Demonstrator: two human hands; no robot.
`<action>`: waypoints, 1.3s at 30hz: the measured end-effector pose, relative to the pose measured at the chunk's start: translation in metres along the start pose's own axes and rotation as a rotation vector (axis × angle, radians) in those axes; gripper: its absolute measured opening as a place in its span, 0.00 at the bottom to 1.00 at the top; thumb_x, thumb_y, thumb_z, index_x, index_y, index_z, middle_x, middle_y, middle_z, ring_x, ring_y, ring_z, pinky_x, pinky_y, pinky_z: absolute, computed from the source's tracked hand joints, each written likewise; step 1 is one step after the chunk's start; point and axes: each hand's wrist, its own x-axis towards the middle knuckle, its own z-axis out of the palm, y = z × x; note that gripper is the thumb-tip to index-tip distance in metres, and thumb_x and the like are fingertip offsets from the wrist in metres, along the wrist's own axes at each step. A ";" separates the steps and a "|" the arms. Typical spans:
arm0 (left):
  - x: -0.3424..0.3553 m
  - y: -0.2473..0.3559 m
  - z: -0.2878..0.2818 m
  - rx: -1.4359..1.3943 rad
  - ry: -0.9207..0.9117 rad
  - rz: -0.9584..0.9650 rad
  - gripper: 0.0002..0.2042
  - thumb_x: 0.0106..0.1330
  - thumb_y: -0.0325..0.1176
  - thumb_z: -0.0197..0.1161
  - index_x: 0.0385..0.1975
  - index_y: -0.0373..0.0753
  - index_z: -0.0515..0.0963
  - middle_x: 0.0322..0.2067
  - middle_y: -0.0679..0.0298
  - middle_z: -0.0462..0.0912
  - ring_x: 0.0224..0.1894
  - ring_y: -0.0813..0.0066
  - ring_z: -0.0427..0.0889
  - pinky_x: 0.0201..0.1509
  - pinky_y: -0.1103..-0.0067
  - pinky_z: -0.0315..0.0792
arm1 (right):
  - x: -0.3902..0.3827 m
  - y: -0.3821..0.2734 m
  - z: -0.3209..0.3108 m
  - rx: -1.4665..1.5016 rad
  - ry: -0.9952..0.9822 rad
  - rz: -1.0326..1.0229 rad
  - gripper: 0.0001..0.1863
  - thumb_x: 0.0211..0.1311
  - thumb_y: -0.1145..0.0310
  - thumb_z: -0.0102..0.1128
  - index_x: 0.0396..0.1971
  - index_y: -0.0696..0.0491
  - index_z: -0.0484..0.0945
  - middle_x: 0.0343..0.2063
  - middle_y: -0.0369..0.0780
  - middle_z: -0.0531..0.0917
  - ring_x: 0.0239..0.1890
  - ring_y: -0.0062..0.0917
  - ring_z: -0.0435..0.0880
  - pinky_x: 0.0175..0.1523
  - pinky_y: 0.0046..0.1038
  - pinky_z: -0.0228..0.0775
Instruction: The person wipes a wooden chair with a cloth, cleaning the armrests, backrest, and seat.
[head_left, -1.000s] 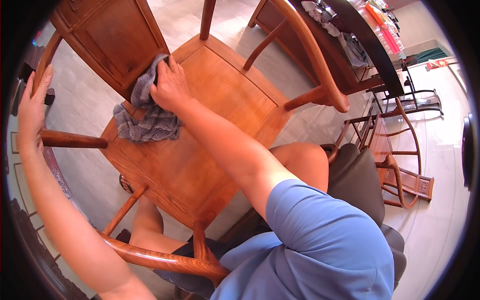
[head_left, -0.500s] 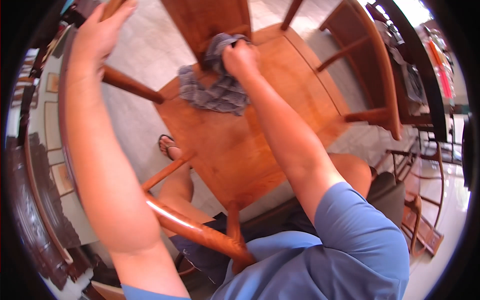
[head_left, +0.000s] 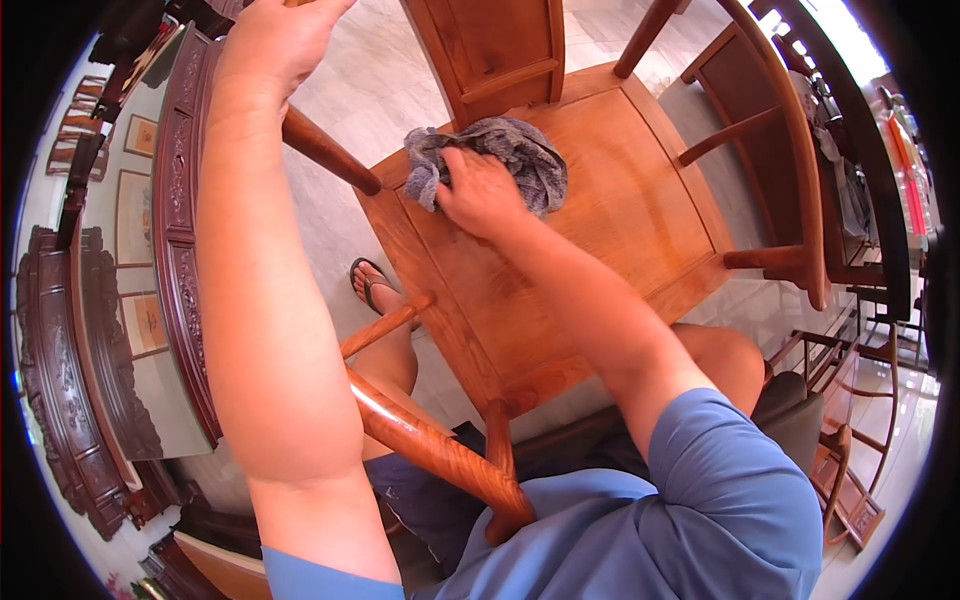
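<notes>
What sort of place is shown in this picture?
Perhaps a living room or a furniture showroom: a polished wooden armchair, another wooden armchair at right, and carved dark-wood furniture at left.

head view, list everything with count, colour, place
near chair: 1, brown, centre
cloth: 1, grey, on near chair
far chair: at least 1, brown, lower right
table: 1, dark, upper right
framed panels: at least 3, pale, left
carved furniture: several, dark brown, left
floor: 1, grey, around near chair
shirt: 1, blue, bottom
shorts: 1, dark, bottom
foot: 1, dark sandal, left of near chair
right hand: 1, bare, on cloth
left hand: 1, bare, top edge
</notes>
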 end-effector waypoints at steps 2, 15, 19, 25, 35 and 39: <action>0.005 -0.012 -0.003 -0.020 -0.006 0.004 0.24 0.66 0.46 0.72 0.53 0.33 0.81 0.41 0.59 0.87 0.44 0.71 0.83 0.52 0.74 0.74 | -0.005 0.021 -0.012 -0.083 -0.017 -0.129 0.23 0.65 0.56 0.64 0.53 0.56 0.78 0.51 0.47 0.84 0.55 0.42 0.82 0.60 0.42 0.71; 0.004 -0.004 -0.001 0.032 0.032 -0.007 0.26 0.65 0.49 0.72 0.53 0.32 0.82 0.43 0.52 0.88 0.46 0.67 0.85 0.54 0.73 0.75 | -0.021 0.027 0.014 -0.428 -0.058 0.105 0.53 0.69 0.29 0.43 0.71 0.68 0.63 0.74 0.62 0.58 0.79 0.58 0.49 0.79 0.57 0.37; -0.001 -0.003 -0.002 0.019 0.011 -0.028 0.24 0.66 0.47 0.72 0.53 0.32 0.82 0.40 0.56 0.88 0.42 0.70 0.83 0.51 0.73 0.75 | -0.084 -0.028 -0.008 -0.158 -0.179 -0.311 0.40 0.69 0.41 0.56 0.63 0.64 0.73 0.71 0.56 0.67 0.77 0.50 0.59 0.79 0.49 0.49; 0.003 0.002 -0.004 -0.005 0.002 -0.078 0.23 0.67 0.47 0.71 0.50 0.32 0.83 0.37 0.60 0.87 0.40 0.72 0.82 0.47 0.73 0.75 | -0.087 0.010 -0.042 0.043 -0.387 -0.591 0.28 0.64 0.63 0.65 0.60 0.63 0.75 0.69 0.50 0.71 0.73 0.44 0.67 0.76 0.43 0.59; -0.012 0.016 0.002 0.078 -0.005 -0.101 0.27 0.66 0.50 0.70 0.53 0.31 0.82 0.42 0.52 0.87 0.44 0.64 0.84 0.52 0.71 0.75 | 0.059 -0.032 0.080 -0.075 -0.054 0.041 0.22 0.60 0.73 0.54 0.56 0.51 0.76 0.50 0.55 0.75 0.58 0.53 0.70 0.64 0.43 0.67; -0.011 0.016 0.000 0.100 -0.043 -0.085 0.28 0.66 0.50 0.70 0.54 0.31 0.82 0.43 0.51 0.87 0.45 0.64 0.85 0.53 0.70 0.75 | 0.049 -0.005 0.076 -0.040 -0.021 -0.151 0.22 0.62 0.71 0.55 0.57 0.53 0.77 0.51 0.51 0.77 0.58 0.49 0.73 0.64 0.44 0.69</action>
